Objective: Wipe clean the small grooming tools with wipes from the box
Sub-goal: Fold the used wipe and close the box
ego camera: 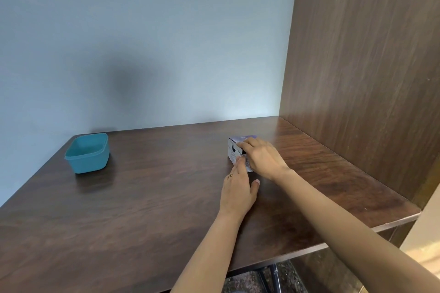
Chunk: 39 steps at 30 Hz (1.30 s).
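White-and-purple cardboard wipe box (pixel 232 153) sits far right on the dark wood worktop (pixel 154 197); the right hand (pixel 262 157) curls its grip over the top by the opening; the left hand (pixel 238 188), fingers straight, touches the near side; brace there and draw one wipe out slowly; no grooming tools show; the teal plastic tub (pixel 88 164) stands well apart.

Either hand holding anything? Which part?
The right hand grips the wipes box over its top; the left hand rests flat against its near side.
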Available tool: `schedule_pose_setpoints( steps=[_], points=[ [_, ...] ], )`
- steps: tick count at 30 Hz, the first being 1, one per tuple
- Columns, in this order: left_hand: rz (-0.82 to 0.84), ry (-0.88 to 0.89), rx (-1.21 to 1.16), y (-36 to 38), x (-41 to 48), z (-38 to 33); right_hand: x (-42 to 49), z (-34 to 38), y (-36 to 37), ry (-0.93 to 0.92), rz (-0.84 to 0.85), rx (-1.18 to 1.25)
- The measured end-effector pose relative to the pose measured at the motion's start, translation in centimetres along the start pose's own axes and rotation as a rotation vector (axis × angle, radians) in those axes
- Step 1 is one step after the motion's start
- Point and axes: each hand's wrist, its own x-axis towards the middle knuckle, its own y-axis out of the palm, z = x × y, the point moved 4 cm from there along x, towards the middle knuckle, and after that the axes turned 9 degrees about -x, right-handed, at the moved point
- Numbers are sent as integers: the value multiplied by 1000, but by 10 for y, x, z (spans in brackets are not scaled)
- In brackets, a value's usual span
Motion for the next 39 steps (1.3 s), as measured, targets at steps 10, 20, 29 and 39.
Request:
schedule_pose_setpoints(
  steps=[10,20,29,39],
  points=[
    [-14,1,-24,-1,-1,-1,-5,4,7,49,42,-12],
    [-87,-128,-148,-26,-4,16,-29,-7,-1,277,-214,230],
    [-295,-338,168,-124,-7,95,-19,17,35,489,103,73],
    [-384,-476,578,-256,-22,195,25,36,53,526,136,23]
  ],
)
